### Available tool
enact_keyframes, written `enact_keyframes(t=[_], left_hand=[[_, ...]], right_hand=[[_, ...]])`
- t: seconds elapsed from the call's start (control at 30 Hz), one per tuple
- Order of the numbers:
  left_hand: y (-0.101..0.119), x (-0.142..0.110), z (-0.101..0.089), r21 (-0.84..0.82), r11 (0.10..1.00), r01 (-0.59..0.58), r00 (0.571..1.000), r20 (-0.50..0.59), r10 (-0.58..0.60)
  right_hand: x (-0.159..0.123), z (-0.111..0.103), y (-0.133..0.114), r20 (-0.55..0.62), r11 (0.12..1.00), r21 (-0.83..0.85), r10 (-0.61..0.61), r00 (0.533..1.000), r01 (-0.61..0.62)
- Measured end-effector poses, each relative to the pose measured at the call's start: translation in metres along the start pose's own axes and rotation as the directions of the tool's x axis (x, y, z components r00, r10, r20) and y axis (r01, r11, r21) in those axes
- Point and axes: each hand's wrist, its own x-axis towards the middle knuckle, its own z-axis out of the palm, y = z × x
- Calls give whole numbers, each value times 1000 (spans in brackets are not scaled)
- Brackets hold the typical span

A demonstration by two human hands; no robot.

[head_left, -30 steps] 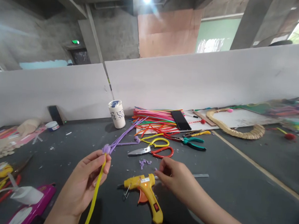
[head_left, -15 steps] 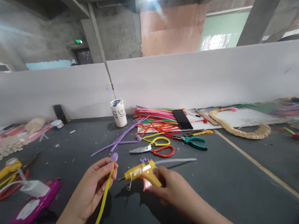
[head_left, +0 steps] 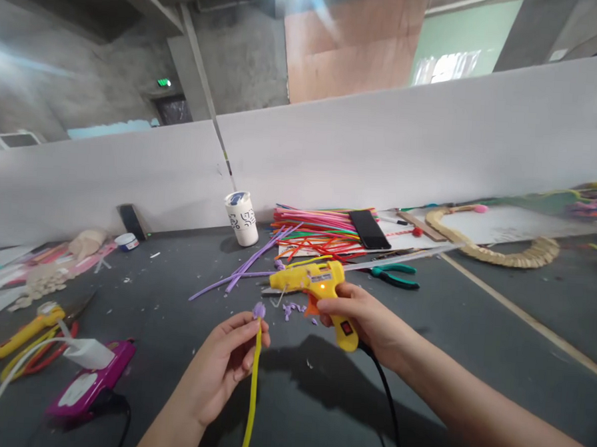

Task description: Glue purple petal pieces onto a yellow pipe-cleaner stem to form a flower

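My left hand (head_left: 231, 357) pinches a yellow pipe cleaner (head_left: 253, 394) near its top, where a small purple fluffy tuft (head_left: 259, 310) sits. The stem hangs down toward the bottom of the view. In my right hand (head_left: 363, 320) is a yellow hot glue gun (head_left: 320, 278), gripped by its handle, with an orange light on. Its nozzle points left, above and slightly right of the tuft, apart from it. A clear glue stick (head_left: 401, 257) sticks out of its back. The scissors behind the gun are mostly hidden. Purple scraps (head_left: 292, 310) lie beneath it.
Purple pipe cleaners (head_left: 256, 261) lie before a bundle of coloured ones (head_left: 318, 226), with a black phone (head_left: 369, 230) on top. Green-handled pliers (head_left: 398, 277) are on the right. A white cup (head_left: 241, 219) stands behind. To the left is a magenta power strip (head_left: 90, 383) with a white plug.
My right hand has lifted the glue gun off the table area, up and to the right, now covering the scissors. My left hand with the yellow stem has shifted right in view. The camera turned slightly.
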Motion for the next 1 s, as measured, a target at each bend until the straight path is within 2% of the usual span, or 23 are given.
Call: enact_keyframes(t=[0.17, 0.37, 0.5, 0.57, 0.63, 0.73, 0.83, 0.93, 1.0], left_hand=[[4, 17, 7, 35, 999, -21, 999, 50, 19], [-2, 35, 12, 25, 999, -35, 998, 50, 33], [-7, 35, 9, 1, 1000, -26, 999, 23, 26], [-8, 33, 5, -9, 1000, -15, 1000, 10, 15], [-9, 32, 0, -21, 1000, -5, 1000, 2, 5], [-10, 30, -3, -43, 999, 12, 1000, 2, -12], [-11, 29, -1, -64, 997, 39, 999, 10, -39], [-12, 27, 2, -86, 994, 68, 998, 26, -65], [-12, 26, 3, -98, 992, 76, 997, 41, -72]], right_hand=[[-2, -11, 6, 19, 987, 158, -34, 999, 31], [-7, -20, 12, 32, 990, 131, -59, 998, 54], [-13, -18, 21, 42, 996, -75, -36, 998, 39], [-17, -15, 26, 29, 977, -212, 11, 1000, -5], [-20, -13, 30, -1, 945, -327, 4, 1000, -4], [-23, -10, 34, 3, 873, -477, -117, 993, 104], [-26, -8, 34, 43, 759, -613, -244, 969, 219], [-29, -6, 33, 61, 651, -710, -325, 944, 270], [-31, -5, 32, 69, 609, -742, -345, 936, 279]])
